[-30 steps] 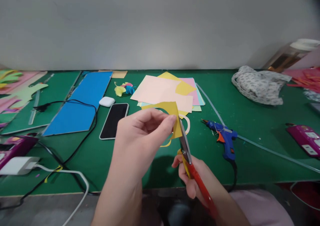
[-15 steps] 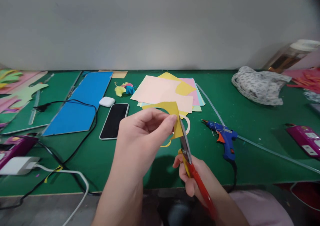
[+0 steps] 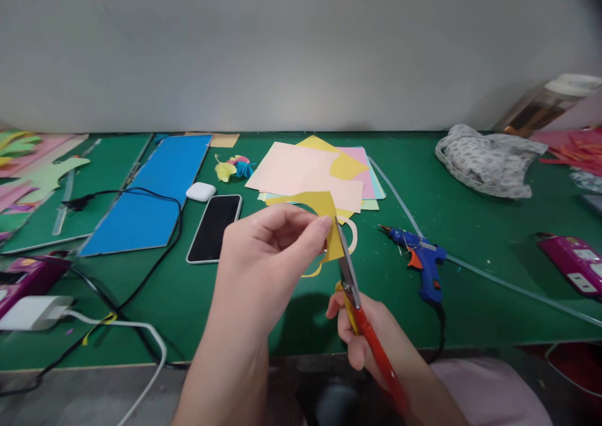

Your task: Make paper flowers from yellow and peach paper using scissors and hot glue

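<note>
Between thumb and fingers, my left hand [image 3: 270,256] pinches a piece of yellow paper [image 3: 333,238] above the table, its upper left edge cut in a curve. My right hand [image 3: 371,332] grips a pair of scissors [image 3: 350,275] with red and yellow handles. The blades point up and lie along the paper's right edge. Behind the hands rests a stack of coloured paper sheets [image 3: 301,169], with a yellow cut-out piece [image 3: 348,167] on top. Pale and yellow curved paper scraps lie partly hidden under the held piece.
To the right lie a blue glue gun [image 3: 426,260], a clear glue stick [image 3: 517,293] and a patterned cloth [image 3: 489,162]. On the left are a phone [image 3: 215,228], a white case [image 3: 201,192], a blue board [image 3: 150,191] and cables [image 3: 153,335]. Small paper flowers [image 3: 228,170] sit beside the stack.
</note>
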Motion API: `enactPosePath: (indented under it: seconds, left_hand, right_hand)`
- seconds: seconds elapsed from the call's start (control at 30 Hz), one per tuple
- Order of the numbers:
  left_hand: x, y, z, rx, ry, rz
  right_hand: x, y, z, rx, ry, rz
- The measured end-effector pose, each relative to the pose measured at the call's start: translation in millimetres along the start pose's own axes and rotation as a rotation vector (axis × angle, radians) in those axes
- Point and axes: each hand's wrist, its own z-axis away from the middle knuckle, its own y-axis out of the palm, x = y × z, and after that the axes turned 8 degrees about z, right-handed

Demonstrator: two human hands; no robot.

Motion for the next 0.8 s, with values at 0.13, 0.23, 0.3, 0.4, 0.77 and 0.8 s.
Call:
enactPosePath:
  seconds: [0.13,0.23,0.3,0.4,0.77,0.8]
  left_hand:
    - [0.2,0.6,-0.1,0.014,-0.003,0.008]
    - [-0.2,5.9,2.9,-0.078,0.03,0.029]
    - [-0.3,8.3,4.2,-0.088,0.033,0.035]
    - [-0.1,8.3,4.2,-0.079,0.026,0.027]
    - [0.7,3.2,2.4,-0.037,0.021,0.007]
    - [1.2,1.1,1.0,-0.011,0.008,0.001]
  right_hand:
    - [2.5,3.7,3.8,-0.036,0.011,-0.083]
    - [4.0,5.0,5.0,-0.033,0.012,-0.112]
    - [4.3,5.5,4.6,-0.041,0.042,-0.159]
    - [4.4,6.0,3.9,-0.04,0.077,-0.201]
    - [6.7,5.9,4.8,-0.019,0.087,-0.219]
    - [5.6,5.4,4.4,-0.018,0.071,-0.197]
